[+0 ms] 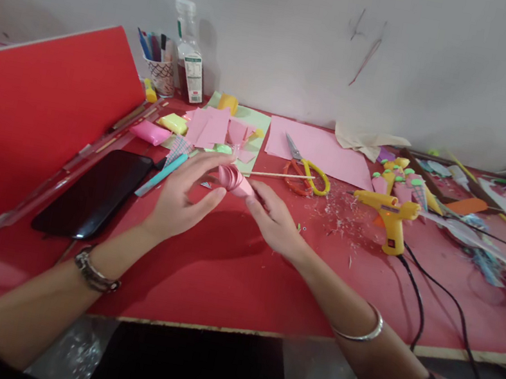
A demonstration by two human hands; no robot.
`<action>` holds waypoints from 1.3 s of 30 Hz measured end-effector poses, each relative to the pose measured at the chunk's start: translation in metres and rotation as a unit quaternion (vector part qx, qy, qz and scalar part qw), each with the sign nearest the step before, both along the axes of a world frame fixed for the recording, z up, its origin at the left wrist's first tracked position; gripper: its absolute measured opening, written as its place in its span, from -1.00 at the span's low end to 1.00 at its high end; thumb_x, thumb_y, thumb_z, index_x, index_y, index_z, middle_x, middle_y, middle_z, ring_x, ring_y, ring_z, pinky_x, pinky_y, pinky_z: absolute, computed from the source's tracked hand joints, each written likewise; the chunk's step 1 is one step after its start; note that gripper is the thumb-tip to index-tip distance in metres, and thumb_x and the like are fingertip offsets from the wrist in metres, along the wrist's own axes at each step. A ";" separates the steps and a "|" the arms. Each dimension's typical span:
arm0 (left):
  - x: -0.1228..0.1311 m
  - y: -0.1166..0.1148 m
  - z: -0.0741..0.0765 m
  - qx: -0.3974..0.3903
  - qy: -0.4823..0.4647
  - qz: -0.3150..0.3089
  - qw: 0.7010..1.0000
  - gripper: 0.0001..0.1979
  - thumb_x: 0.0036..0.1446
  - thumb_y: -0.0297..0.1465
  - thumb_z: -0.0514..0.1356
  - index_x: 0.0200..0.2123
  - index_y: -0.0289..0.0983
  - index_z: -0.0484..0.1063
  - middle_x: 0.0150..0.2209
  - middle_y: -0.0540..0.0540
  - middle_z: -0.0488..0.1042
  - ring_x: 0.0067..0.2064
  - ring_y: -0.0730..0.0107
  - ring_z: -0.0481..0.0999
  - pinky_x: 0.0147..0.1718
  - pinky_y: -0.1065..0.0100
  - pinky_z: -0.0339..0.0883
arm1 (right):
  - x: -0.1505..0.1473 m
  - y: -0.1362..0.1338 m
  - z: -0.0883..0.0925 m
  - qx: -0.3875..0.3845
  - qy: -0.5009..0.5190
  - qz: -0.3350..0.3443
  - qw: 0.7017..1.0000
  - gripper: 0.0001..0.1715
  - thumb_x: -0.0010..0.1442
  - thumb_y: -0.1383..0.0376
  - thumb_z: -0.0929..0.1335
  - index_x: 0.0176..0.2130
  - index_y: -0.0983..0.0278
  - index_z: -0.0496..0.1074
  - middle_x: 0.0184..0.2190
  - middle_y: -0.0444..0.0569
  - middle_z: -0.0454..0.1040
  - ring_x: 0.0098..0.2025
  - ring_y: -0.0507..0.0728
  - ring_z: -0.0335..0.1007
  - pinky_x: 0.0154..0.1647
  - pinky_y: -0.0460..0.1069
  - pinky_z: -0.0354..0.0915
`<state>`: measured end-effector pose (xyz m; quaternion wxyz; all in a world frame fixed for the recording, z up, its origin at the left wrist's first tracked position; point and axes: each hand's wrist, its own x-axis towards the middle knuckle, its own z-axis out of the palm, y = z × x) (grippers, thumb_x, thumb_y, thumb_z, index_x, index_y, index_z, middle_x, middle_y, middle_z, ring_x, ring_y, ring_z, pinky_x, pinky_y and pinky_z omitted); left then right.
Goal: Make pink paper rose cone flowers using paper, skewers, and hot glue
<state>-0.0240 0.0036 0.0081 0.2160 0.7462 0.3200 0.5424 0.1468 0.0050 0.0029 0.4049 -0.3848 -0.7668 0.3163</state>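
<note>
A piece of pink paper rolled into a cone (230, 179) is held between both hands above the red table (218, 275). The fingers and thumb of my left hand (183, 197) curve round its wider, layered end. At the narrower end, my right hand (277, 220) pinches it with thumb and fingers. Just beyond the cone lies a thin wooden stick (280, 174), partly over the handles of yellow-handled scissors (312, 172). Pink paper sheets (323, 151) are spread behind the scissors.
A yellow glue gun (390, 217) with a black cord lies to the right, near small yellow and pink cones (401, 180). To the left are a black phone (96, 191), a teal cutter (162, 175) and a red board (39, 125). A bottle (190, 61) and pen cup (160, 75) stand behind.
</note>
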 end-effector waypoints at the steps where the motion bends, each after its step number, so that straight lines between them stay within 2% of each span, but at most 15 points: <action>1: 0.000 0.000 0.000 -0.008 -0.001 -0.004 1.000 -0.68 0.06 -0.45 0.06 -0.07 -0.23 0.29 -0.05 -0.13 0.34 -0.05 0.30 0.37 -0.14 0.29 0.38 | 0.000 0.000 -0.001 -0.017 0.007 0.008 1.000 -0.66 0.14 0.24 0.19 -0.10 0.33 0.26 -0.15 0.08 0.38 -0.13 0.09 0.28 -0.08 0.06 0.21; 7: 0.002 -0.003 0.004 -0.052 0.014 -0.007 0.999 -0.73 0.08 -0.48 0.03 -0.12 -0.25 0.33 -0.10 -0.13 0.42 -0.08 0.34 0.41 -0.13 0.30 0.38 | 0.002 0.002 -0.001 -0.108 0.048 0.079 0.990 -0.63 0.07 0.29 0.25 -0.08 0.30 0.25 -0.13 0.02 0.37 -0.18 0.04 0.30 -0.14 0.00 0.24; 12: 0.002 -0.005 0.003 -0.057 0.012 -0.037 0.998 -0.69 0.07 -0.47 0.01 -0.08 -0.23 0.29 -0.06 -0.15 0.39 -0.06 0.32 0.39 -0.11 0.25 0.35 | 0.003 0.001 0.004 -0.136 0.052 0.087 0.986 -0.68 0.02 0.32 0.30 -0.15 0.30 0.33 -0.23 -0.04 0.41 -0.28 0.00 0.30 -0.22 -0.03 0.25; 15: 0.002 -0.002 0.000 -0.045 -0.001 -0.048 0.998 -0.59 0.01 -0.41 0.08 -0.01 -0.21 0.20 -0.02 -0.18 0.33 -0.01 0.25 0.35 -0.12 0.22 0.35 | 0.003 0.001 0.005 -0.156 0.070 0.086 0.982 -0.72 0.02 0.32 0.31 -0.19 0.30 0.36 -0.27 -0.06 0.43 -0.30 -0.01 0.31 -0.24 -0.04 0.26; 19: 0.002 0.001 -0.004 -0.041 0.016 -0.041 0.998 -0.42 -0.07 -0.36 0.19 0.05 -0.17 0.09 -0.02 -0.16 0.31 0.01 0.23 0.33 -0.08 0.18 0.29 | 0.003 0.001 0.002 -0.195 0.139 0.137 0.961 -0.77 0.02 0.27 0.33 -0.26 0.29 0.39 -0.33 -0.10 0.45 -0.29 -0.01 0.33 -0.16 -0.02 0.27; 23: 0.004 0.003 -0.008 -0.058 0.057 -0.053 0.995 -0.32 -0.10 -0.29 0.23 0.09 -0.19 0.02 -0.02 -0.19 0.28 -0.02 0.26 0.34 -0.10 0.20 0.29 | 0.001 0.000 0.001 -0.220 0.200 0.151 0.943 -0.71 -0.04 0.22 0.38 -0.27 0.26 0.37 -0.30 -0.11 0.45 -0.24 0.00 0.35 -0.10 -0.01 0.27; 26: 0.004 0.003 -0.009 -0.075 0.114 -0.046 0.990 -0.37 -0.09 -0.27 0.22 0.06 -0.23 0.08 -0.03 -0.20 0.30 -0.05 0.27 0.36 -0.13 0.22 0.31 | 0.000 -0.001 0.000 -0.203 0.227 0.138 0.942 -0.65 -0.06 0.21 0.39 -0.22 0.24 0.35 -0.24 -0.10 0.43 -0.18 0.00 0.34 -0.09 -0.02 0.27; 30: 0.003 0.002 -0.008 -0.058 0.206 -0.029 0.976 -0.62 0.02 -0.28 0.14 -0.08 -0.25 0.23 -0.13 -0.13 0.40 -0.13 0.30 0.41 -0.17 0.24 0.32 | -0.001 -0.002 0.000 -0.154 0.202 0.124 0.959 -0.72 -0.01 0.21 0.35 -0.24 0.24 0.35 -0.25 -0.06 0.40 -0.18 0.03 0.34 -0.14 -0.01 0.30; 35: 0.001 0.004 -0.009 -0.008 0.280 0.008 0.960 -0.82 0.06 -0.39 0.06 -0.24 -0.29 0.33 -0.24 -0.14 0.45 -0.19 0.24 0.41 -0.26 0.22 0.32 | -0.001 -0.007 0.005 0.004 0.087 0.108 0.990 -0.74 0.05 0.36 0.32 -0.19 0.18 0.36 -0.21 -0.06 0.32 -0.12 0.03 0.26 -0.08 0.01 0.25; 39: 0.000 0.005 -0.011 0.016 0.255 -0.024 0.966 -0.85 0.03 -0.49 0.04 -0.28 -0.26 0.32 -0.22 -0.11 0.43 -0.17 0.30 0.41 -0.27 0.27 0.34 | -0.002 -0.012 0.011 0.087 0.006 0.092 0.992 -0.70 0.04 0.36 0.32 -0.16 0.13 0.34 -0.22 -0.07 0.30 -0.13 0.06 0.24 -0.08 0.04 0.23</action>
